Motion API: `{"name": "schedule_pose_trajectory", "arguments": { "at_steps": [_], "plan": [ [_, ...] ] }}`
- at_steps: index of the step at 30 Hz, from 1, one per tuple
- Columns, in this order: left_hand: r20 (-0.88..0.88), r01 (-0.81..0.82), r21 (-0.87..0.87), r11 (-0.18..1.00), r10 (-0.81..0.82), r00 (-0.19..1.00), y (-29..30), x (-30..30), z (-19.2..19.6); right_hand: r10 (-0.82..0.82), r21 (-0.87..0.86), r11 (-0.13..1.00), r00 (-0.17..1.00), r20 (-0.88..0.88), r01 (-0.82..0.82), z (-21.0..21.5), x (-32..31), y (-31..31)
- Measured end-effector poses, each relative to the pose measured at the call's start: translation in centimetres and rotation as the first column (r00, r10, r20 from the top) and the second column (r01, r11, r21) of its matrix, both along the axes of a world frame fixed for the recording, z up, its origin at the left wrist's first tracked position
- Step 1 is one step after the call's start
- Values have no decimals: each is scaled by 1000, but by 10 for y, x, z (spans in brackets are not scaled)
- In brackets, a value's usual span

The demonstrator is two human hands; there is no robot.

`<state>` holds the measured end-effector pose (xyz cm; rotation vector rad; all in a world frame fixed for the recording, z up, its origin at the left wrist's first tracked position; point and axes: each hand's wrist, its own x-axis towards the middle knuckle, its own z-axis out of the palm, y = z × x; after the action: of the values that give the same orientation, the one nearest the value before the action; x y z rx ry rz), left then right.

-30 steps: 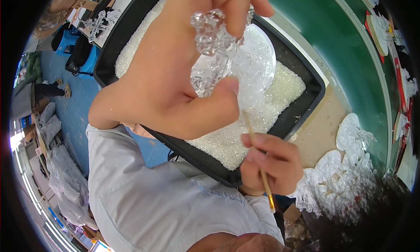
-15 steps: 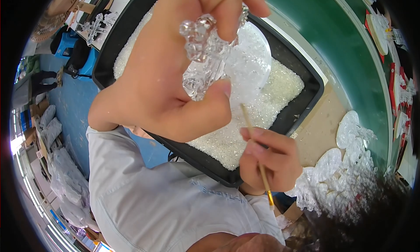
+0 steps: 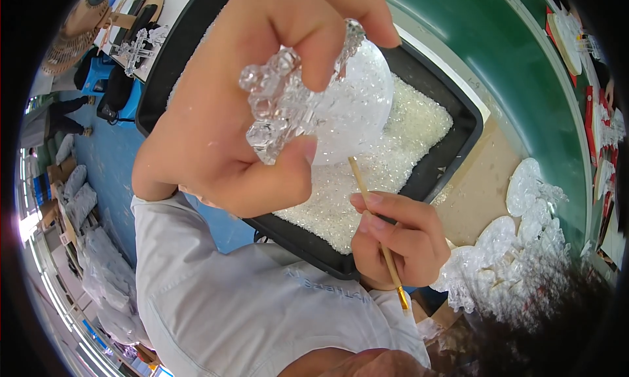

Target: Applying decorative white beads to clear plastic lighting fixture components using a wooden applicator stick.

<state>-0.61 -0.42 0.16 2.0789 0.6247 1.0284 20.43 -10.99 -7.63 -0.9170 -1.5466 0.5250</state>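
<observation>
- Clear ornament (image 3: 288, 108): a lumpy, glassy piece held high above the black tray (image 3: 458, 148), close to the camera; a white, frosted disc-shaped part (image 3: 357, 108) sits just behind it, and whether the two are joined cannot be told.
- Left hand (image 3: 242, 115): its grip is pressed onto the ornament, thumb under the lower edge, fingers over the top. Judged from this, the hold is best kept on the edges, so the face being worked stays bare and turned toward the stick.
- Right hand (image 3: 393, 239): its grip is pinched around a thin wooden stick (image 3: 375, 229), held like a pen. The upper tip points up toward the frosted part; whether it touches cannot be told.
- Stick handling, as a judgement: short, light strokes with the right wrist steadied near the tray rim would likely give most control; hard pressure could slip off the smooth surface.
- Tray: filled with small clear beads (image 3: 400, 161) and lying directly below both hands, so anything dropped should fall back into it.
- Tabletop (image 3: 478, 187): more clear and white ornaments (image 3: 524, 246) lie in a heap to the right, well apart from the hands.
</observation>
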Motion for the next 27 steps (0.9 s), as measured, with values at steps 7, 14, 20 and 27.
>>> {"name": "schedule_pose_trajectory", "arguments": {
  "at_steps": [7,14,20,27],
  "plan": [
    [2,12,-14,1000,-12,1000,1,2,1,-62,-37,997,998,-2,62,3,1,-2],
    [6,16,-24,1000,-16,1000,-3,-4,2,60,-14,998,995,75,-59,3,3,0],
    [4,8,-31,1000,-8,1000,6,-2,0,-100,-49,994,994,-34,98,1,-4,-2],
    [15,20,-40,999,-20,1000,-5,-9,6,93,-4,996,995,27,-93,1,5,0]
  ]
}}
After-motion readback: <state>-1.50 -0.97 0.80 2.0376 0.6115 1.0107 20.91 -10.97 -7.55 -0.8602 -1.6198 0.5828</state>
